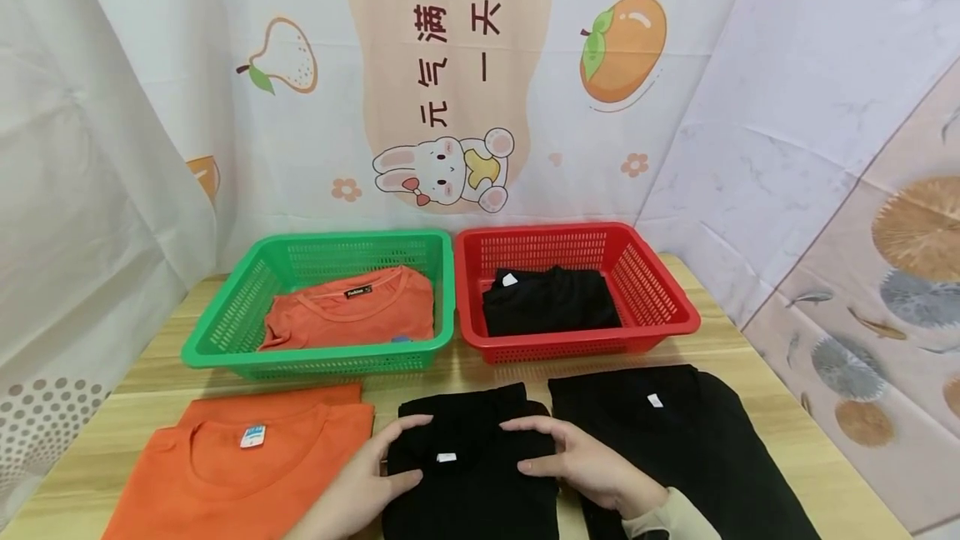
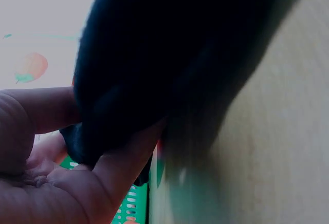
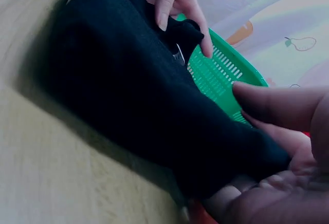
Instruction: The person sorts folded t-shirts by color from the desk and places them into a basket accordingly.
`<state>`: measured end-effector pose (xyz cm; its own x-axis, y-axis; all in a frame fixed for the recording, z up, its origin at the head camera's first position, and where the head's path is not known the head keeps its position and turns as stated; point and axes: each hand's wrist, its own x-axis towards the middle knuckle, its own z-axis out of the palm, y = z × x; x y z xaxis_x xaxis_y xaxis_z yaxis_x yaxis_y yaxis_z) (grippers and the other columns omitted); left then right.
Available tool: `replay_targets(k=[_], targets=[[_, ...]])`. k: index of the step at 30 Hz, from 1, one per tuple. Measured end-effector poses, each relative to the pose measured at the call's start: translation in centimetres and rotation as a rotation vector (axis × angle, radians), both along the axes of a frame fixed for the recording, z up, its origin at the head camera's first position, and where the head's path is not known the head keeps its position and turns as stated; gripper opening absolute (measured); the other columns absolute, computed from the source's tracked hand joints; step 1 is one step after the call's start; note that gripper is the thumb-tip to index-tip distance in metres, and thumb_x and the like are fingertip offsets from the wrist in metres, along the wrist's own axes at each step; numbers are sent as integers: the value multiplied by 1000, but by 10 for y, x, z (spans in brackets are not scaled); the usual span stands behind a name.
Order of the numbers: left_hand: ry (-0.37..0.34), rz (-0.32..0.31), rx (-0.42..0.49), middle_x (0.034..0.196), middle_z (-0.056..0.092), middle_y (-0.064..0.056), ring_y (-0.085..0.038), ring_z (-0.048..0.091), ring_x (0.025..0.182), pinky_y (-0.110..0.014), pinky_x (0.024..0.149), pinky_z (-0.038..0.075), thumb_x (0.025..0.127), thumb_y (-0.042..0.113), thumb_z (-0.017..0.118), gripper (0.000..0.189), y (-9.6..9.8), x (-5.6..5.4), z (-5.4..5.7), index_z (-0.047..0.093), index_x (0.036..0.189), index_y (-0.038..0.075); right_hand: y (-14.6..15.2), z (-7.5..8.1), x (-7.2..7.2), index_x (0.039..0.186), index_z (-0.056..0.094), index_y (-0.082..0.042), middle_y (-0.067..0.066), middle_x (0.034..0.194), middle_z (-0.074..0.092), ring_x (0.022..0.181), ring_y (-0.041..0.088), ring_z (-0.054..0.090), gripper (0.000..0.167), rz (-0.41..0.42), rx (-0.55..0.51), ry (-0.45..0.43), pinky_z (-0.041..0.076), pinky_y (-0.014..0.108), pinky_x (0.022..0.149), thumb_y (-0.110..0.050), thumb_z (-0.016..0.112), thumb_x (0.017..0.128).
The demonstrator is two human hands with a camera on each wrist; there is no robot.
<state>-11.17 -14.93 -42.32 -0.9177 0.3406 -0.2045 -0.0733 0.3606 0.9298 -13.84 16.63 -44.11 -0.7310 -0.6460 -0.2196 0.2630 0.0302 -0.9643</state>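
Note:
In the head view a folded black T-shirt (image 1: 472, 494) with a small white neck label lies in the front middle of the wooden table. My left hand (image 1: 367, 473) grips its left side, thumb over the cloth. On the opposite side my right hand (image 1: 588, 461) holds the shirt, thumb and index finger on top. The left wrist view shows the dark cloth (image 2: 149, 70) between thumb and fingers. Seen from the right wrist, the right hand's fingers reach beneath the shirt (image 3: 133, 90), and its lower edge stands over the tabletop.
A folded orange T-shirt (image 1: 300, 465) lies left, another black one (image 1: 705, 457) right. Behind them, a green basket (image 1: 315, 359) holds an orange shirt (image 1: 345, 315); beside it a red basket (image 1: 585, 342) holds a black shirt (image 1: 555, 307). A printed curtain (image 1: 300, 148) hangs behind.

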Motion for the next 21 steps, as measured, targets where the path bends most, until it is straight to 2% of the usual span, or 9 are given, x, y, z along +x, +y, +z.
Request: replay_targets(k=[2, 4, 8, 14, 16, 18, 19, 20, 21], targets=[[0, 17, 1, 154, 34, -24, -48, 35, 135, -48, 94, 46, 87, 10, 73, 66, 2, 0, 1, 44, 147, 17, -3, 1, 2, 146, 45, -2, 15, 142, 52, 111, 16, 64, 58, 9, -36, 3, 53, 29, 93, -9, 66, 93], [-10, 42, 16, 158, 25, -24, -56, 28, 138, -57, 98, 43, 87, 10, 74, 75, 6, 1, 3, 37, 151, 19, -5, 2, 3, 148, 42, -4, 14, 143, 50, 114, 16, 63, 62, 1, -57, 18, 54, 31, 93, -8, 67, 92], [-13, 65, 39, 163, 8, -24, -62, 23, 139, -57, 98, 43, 86, 12, 75, 86, 13, 4, 10, 25, 155, 26, -9, 6, 5, 150, 41, -7, 13, 145, 51, 120, 14, 58, 67, -27, -49, 76, 52, 31, 95, -7, 71, 89], [18, 73, 55, 161, 21, -19, -54, 35, 137, -53, 96, 46, 88, 15, 74, 77, 18, 9, 27, 33, 151, 32, -9, 15, 5, 148, 43, -6, 11, 140, 56, 117, 14, 62, 68, -56, -47, 170, 53, 30, 95, -3, 72, 87], [22, 99, 74, 155, 33, -18, -45, 48, 128, -44, 89, 49, 88, 13, 73, 77, 19, 10, 33, 32, 150, 33, -8, 22, 6, 147, 45, -5, 9, 137, 59, 114, 14, 64, 67, -75, -54, 204, 54, 31, 93, -1, 72, 86], [18, 138, 94, 150, 38, -15, -31, 58, 110, -30, 77, 48, 88, 10, 73, 80, 20, 10, 41, 30, 150, 35, -6, 29, 6, 146, 46, -3, 6, 133, 62, 112, 15, 66, 65, -95, -62, 244, 55, 31, 92, 0, 72, 86], [20, 156, 104, 136, 49, -15, -22, 59, 95, -25, 69, 44, 87, 9, 74, 82, 21, 10, 44, 28, 150, 36, -5, 33, 5, 145, 47, -3, 3, 133, 62, 111, 14, 66, 64, -110, -58, 266, 55, 31, 91, -1, 72, 86], [22, 176, 111, 133, 48, -13, -16, 55, 81, -23, 63, 41, 87, 9, 74, 84, 22, 10, 48, 26, 150, 37, -4, 37, 5, 144, 48, -3, 2, 133, 62, 112, 13, 65, 64, -125, -52, 293, 55, 30, 92, -1, 72, 85], [19, 192, 120, 117, 52, -11, -12, 48, 69, -22, 60, 39, 87, 10, 74, 84, 23, 10, 51, 25, 149, 39, -3, 41, 4, 143, 49, -3, 0, 133, 61, 112, 12, 64, 63, -144, -40, 316, 55, 30, 92, -2, 73, 85]])
